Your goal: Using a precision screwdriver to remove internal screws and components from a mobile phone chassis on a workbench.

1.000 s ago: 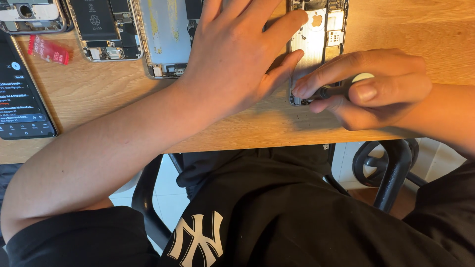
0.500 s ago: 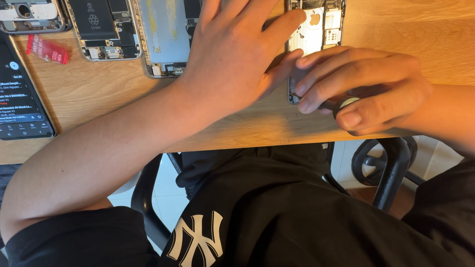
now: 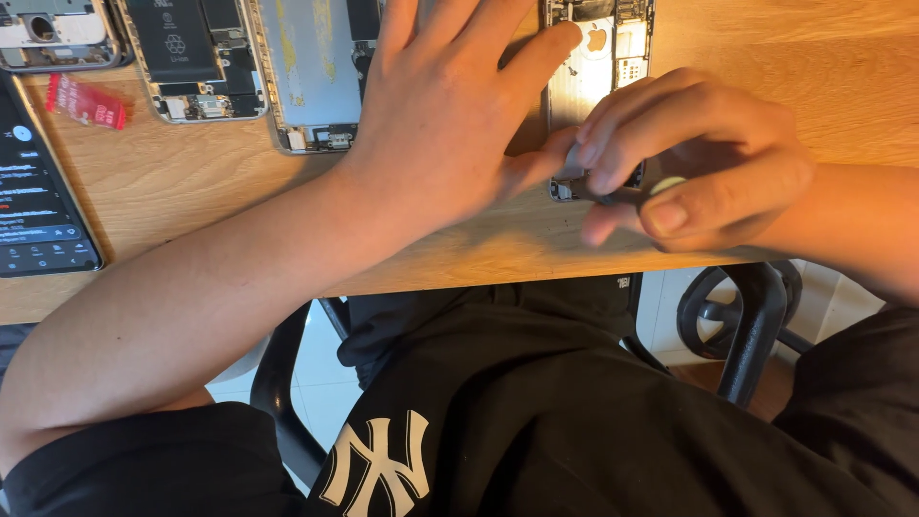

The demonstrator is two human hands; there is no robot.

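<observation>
Plausibly, with the opened phone chassis pinned flat on the counter under the spread left hand and the right hand curled shut on a small dark tool just below those fingertips, exposed parts could be gouged by a slip.

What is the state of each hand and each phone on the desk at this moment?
left hand: flat, fingers spread, pressing on the opened phone shell.
right hand: curled at the shell's lower end; whether it grips something cannot be told.
opened phone shell: cover off, inner parts showing.
phone with battery: opened, battery exposed.
grey phone shell: opened, mostly bare inside.
dark phone: screen lit.
</observation>
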